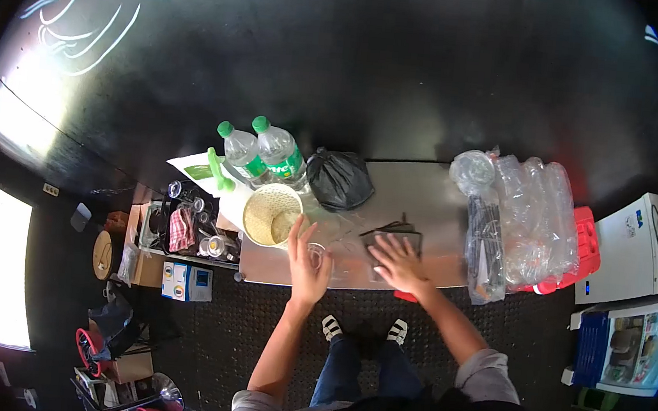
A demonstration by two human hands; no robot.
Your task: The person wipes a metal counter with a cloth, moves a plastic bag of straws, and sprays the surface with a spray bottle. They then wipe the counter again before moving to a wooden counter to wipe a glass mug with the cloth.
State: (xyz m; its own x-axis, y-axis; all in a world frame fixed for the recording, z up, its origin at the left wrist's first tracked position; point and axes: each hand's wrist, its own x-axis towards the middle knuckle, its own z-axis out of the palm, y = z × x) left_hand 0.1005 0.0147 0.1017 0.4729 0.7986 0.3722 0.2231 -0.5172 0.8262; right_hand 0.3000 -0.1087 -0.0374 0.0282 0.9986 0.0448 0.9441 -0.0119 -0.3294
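My left hand point(308, 270) is curled at the front of the steel table, its thumb and fingers around a small clear round cup point(315, 251). Just beyond it stands a cream perforated basket point(272, 215), open at the top. My right hand point(397, 265) lies flat with fingers spread on a dark, thin, roughly square piece point(414, 239), whose material I cannot make out. A knotted black plastic bag point(340, 180) sits behind, between the basket and the wall.
Two green-capped bottles point(277, 152) and a green spray nozzle point(220, 171) stand at the back left. Plastic-wrapped cups point(535, 216) and a black wrapped pack point(486, 247) lie at the right. A black crate point(205, 230) adjoins the table's left end.
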